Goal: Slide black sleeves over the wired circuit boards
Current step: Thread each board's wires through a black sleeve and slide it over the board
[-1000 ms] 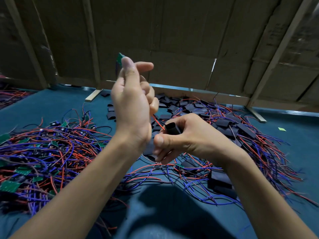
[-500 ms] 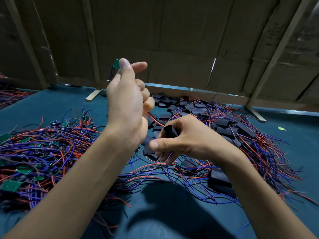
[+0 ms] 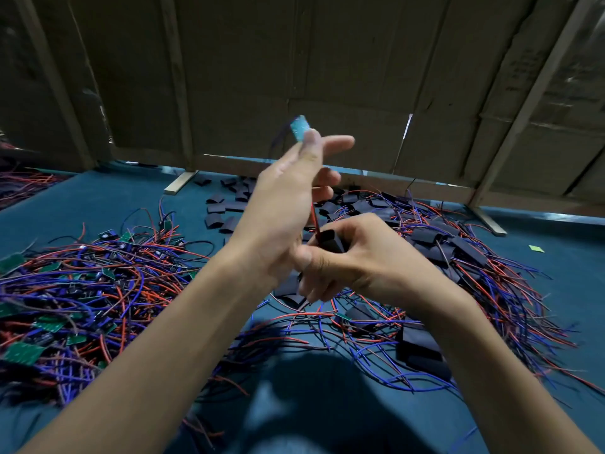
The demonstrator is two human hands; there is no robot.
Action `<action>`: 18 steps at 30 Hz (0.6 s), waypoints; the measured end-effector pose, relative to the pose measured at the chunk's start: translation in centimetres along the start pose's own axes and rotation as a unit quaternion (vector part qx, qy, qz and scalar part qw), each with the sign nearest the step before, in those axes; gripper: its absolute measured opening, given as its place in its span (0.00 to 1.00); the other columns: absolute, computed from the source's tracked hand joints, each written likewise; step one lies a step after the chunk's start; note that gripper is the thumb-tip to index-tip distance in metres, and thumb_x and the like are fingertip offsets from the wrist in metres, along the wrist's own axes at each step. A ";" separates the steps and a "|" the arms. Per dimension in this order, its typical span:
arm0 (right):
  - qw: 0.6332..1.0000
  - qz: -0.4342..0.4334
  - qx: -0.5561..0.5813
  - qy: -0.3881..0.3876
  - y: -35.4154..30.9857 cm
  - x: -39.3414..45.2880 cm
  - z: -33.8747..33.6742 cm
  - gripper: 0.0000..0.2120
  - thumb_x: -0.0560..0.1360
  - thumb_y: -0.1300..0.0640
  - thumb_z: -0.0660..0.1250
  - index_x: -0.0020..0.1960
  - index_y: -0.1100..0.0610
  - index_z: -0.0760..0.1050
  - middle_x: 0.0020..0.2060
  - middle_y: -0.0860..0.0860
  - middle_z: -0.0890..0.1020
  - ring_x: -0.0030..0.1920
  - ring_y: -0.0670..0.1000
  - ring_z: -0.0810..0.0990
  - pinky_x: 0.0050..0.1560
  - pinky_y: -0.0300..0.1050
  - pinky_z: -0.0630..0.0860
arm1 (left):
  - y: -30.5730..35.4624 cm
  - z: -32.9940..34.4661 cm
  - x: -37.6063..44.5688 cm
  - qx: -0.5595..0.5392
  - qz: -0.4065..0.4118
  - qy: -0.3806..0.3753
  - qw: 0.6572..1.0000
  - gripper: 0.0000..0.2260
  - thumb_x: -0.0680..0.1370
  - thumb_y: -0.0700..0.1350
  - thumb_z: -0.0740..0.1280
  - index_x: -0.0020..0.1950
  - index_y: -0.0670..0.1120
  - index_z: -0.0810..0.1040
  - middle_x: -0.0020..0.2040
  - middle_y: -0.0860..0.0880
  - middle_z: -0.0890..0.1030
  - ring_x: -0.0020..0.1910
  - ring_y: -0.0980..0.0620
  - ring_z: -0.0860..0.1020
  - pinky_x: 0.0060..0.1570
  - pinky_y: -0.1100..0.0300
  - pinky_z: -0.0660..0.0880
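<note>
My left hand point(image 3: 284, 204) is raised and pinches a small green circuit board point(image 3: 299, 127) between thumb and index finger. A red wire point(image 3: 313, 217) runs down from it into the open top of a black sleeve point(image 3: 330, 241). My right hand point(image 3: 357, 257) grips that sleeve just below and right of the left hand. The sleeve's lower part is hidden inside my fingers. The board stands well above the sleeve's mouth.
A tangle of red and blue wires with bare green boards point(image 3: 82, 290) covers the blue table point(image 3: 573, 263) at left. Sleeved boards with wires point(image 3: 458, 257) lie at right; loose black sleeves point(image 3: 226, 211) lie farther back. Cardboard panels point(image 3: 294, 60) wall the back.
My left hand has lifted the board higher and tilted it, drawing the red wire taut through the sleeve. My right hand stays on the sleeve at nearly the same spot.
</note>
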State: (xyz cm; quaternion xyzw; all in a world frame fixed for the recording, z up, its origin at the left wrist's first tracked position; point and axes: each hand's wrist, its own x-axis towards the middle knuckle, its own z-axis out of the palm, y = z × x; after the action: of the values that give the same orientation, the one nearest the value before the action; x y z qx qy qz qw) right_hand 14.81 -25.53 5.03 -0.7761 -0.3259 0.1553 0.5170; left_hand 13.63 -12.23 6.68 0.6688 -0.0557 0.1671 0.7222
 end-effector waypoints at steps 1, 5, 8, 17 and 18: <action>1.000 -0.006 0.004 0.010 -0.1 0.0 -0.1 0.29 0.69 0.38 0.74 0.42 0.67 0.81 0.34 0.57 0.86 0.36 0.56 0.87 0.41 0.52 0.84 | -0.1 0.0 0.0 0.032 -0.001 -0.037 0.999 0.18 0.84 0.61 0.55 0.56 0.60 0.84 0.45 0.54 0.78 0.47 0.55 0.75 0.48 0.59 0.71; 0.998 -0.038 0.032 0.048 -0.4 -0.3 -0.5 0.24 0.67 0.37 0.71 0.36 0.59 0.79 0.26 0.54 0.83 0.26 0.52 0.82 0.29 0.45 0.81 | -0.2 -0.7 -0.2 0.026 -0.053 -0.234 0.970 0.16 0.84 0.58 0.59 0.65 0.57 0.81 0.46 0.48 0.80 0.36 0.44 0.79 0.33 0.56 0.72; 0.998 -0.043 0.025 0.041 -0.3 -0.5 -0.7 0.23 0.73 0.40 0.68 0.31 0.58 0.77 0.20 0.54 0.77 0.17 0.49 0.74 0.19 0.36 0.69 | -0.4 -1.7 0.1 0.024 -0.100 -0.362 0.927 0.23 0.84 0.55 0.59 0.61 0.36 0.79 0.42 0.32 0.81 0.37 0.36 0.82 0.34 0.56 0.73; 0.999 0.011 -0.026 0.037 -0.1 -0.4 -0.8 0.29 0.70 0.32 0.68 0.25 0.56 0.74 0.16 0.54 0.73 0.14 0.48 0.69 0.18 0.33 0.64 | -0.6 -3.7 1.4 -0.191 -0.207 -0.235 0.930 0.20 0.77 0.52 0.72 0.63 0.41 0.77 0.44 0.49 0.81 0.42 0.54 0.80 0.48 0.61 0.79; 0.999 0.018 -0.028 0.038 0.0 -0.4 -0.9 0.29 0.68 0.31 0.68 0.25 0.56 0.74 0.16 0.54 0.73 0.14 0.48 0.70 0.18 0.33 0.64 | -0.4 -3.7 1.3 -0.182 -0.197 -0.234 0.934 0.20 0.76 0.52 0.72 0.62 0.41 0.78 0.42 0.50 0.80 0.40 0.55 0.79 0.43 0.63 0.79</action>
State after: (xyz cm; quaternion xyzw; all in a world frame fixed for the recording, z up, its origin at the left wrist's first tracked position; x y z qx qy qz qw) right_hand 15.06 -26.41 5.39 -0.8015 -0.2959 0.1260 0.5043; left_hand 14.46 -8.43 6.37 0.5434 -0.1195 -0.1529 0.8167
